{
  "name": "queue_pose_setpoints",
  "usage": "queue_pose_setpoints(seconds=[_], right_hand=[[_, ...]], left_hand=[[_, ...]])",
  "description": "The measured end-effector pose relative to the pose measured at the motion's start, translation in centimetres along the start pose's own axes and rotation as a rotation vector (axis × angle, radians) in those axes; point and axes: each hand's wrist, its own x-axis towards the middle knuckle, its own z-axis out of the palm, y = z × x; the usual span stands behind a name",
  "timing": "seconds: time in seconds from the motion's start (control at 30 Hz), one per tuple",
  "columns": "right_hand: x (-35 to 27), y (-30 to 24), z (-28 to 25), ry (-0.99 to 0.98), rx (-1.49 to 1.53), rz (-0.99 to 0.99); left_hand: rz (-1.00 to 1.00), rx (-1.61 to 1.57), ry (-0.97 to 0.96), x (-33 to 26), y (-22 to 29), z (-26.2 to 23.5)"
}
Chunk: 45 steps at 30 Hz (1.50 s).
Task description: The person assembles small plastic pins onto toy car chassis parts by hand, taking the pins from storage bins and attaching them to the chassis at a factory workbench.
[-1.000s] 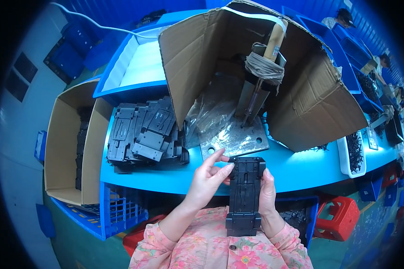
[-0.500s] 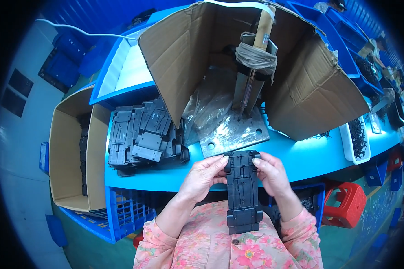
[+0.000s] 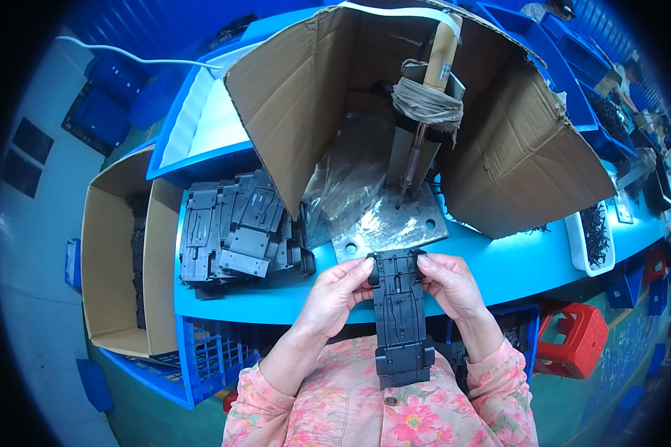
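Note:
A long black moulded plastic part (image 3: 401,320) hangs lengthwise in front of my body, its far end at the table's front edge. My left hand (image 3: 335,294) pinches its far left corner, thumb on top. On the opposite corner, my right hand (image 3: 452,287) grips in the same way. Just beyond the part lies a metal base plate (image 3: 384,237) with round holes. Above that plate stands an upright fixture with a thin metal rod (image 3: 414,153), its top wrapped in grey cloth (image 3: 427,104).
A cardboard shield (image 3: 514,156) surrounds the fixture. Similar black parts (image 3: 235,227) are piled on the turquoise table (image 3: 306,298) at left. An open carton (image 3: 119,268) stands beyond them. A white tray (image 3: 608,257) of small black pieces sits at right, near a red stool (image 3: 574,339).
Both hands still hold the black part by its far corners. The part has shifted very slightly left; the view has moved a little.

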Motion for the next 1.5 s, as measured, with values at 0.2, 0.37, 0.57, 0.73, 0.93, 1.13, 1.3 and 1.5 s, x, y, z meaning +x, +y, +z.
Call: queue_pose_setpoints(seconds=[0.2, 0.37, 0.57, 0.73, 0.93, 1.13, 1.3, 1.5], right_hand=[[1.3, -0.2, -0.4, -0.052, 0.066, 0.021], [1.7, -0.1, -0.5, -0.027, 0.107, 0.003], [2.3, -0.2, -1.0, 0.025, 0.146, -0.026], [2.5, -1.4, 0.2, 0.034, 0.142, -0.103], [2.4, -1.2, -0.5, 0.074, 0.063, -0.217], [1.8, -2.1, 0.2, 0.042, 0.125, -0.222], [1.8, -1.9, -0.1, 0.059, 0.104, -0.243], [1.6, -2.2, 0.4, 0.049, 0.105, -0.253]], left_hand=[[0.041, -0.02, 0.017, 1.7, 0.1, -0.2], [0.038, 0.031, -0.005, 2.7, 0.6, -0.1], [0.053, 0.039, -0.012, 3.8, 0.8, -0.1], [0.087, 0.038, -0.044, 4.8, 1.3, -0.2], [0.096, 0.045, -0.105, 4.9, 2.2, 0.9], [0.084, 0.037, -0.12, 5.0, 2.4, 1.1], [0.082, 0.021, -0.132, 5.0, 2.5, 1.2], [0.073, 0.009, -0.115, 5.0, 2.7, 1.3]])
